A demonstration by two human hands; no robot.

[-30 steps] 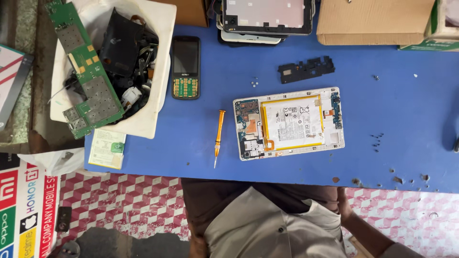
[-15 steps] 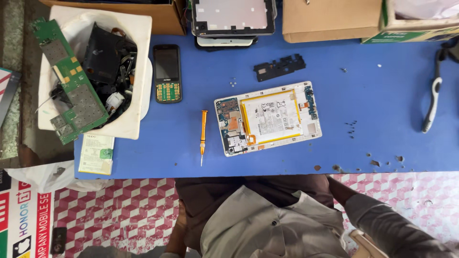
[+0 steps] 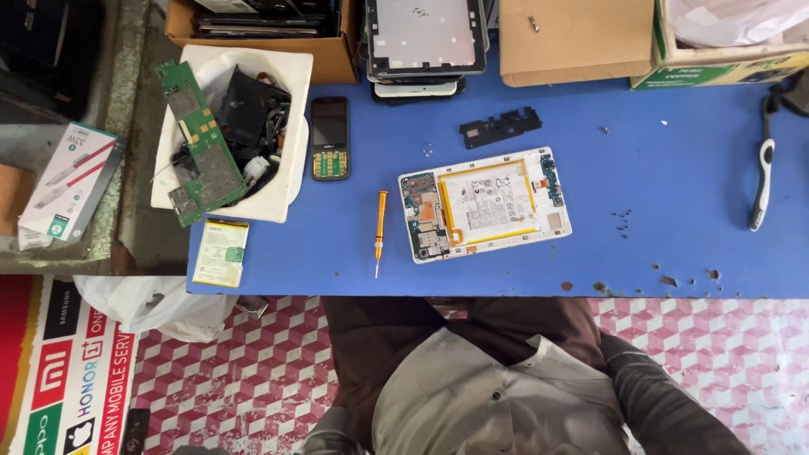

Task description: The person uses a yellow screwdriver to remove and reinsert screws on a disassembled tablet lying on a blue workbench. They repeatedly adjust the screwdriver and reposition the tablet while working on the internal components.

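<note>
Your hands are out of view below the table edge, so you cannot tell from here whether your fingers are open, closed or holding anything; only your shirt front and a dark sleeve [image 3: 666,404] show nearest the camera. Just past the near edge of the blue table [image 3: 674,177] lies the orange-handled screwdriver [image 3: 381,229], tip toward you, and just to its right sits the opened tablet [image 3: 484,204], back cover off, slightly askew, with its large flat battery [image 3: 489,202] in the middle and circuit boards along both short sides. Treat it as light but fragile: the thin frame is likely to flex, and the battery should not be pressed or bent, so take it by the white outer rim on the long edges, clear of boards and ribbon connectors. Loose small screws [image 3: 622,221] lie to its right. Farther off are a black plastic bracket [image 3: 500,126], a keypad phone [image 3: 329,136], and a white tub [image 3: 291,181] of scrap boards, then cardboard boxes [image 3: 573,38] and stacked tablets [image 3: 425,38].
</note>
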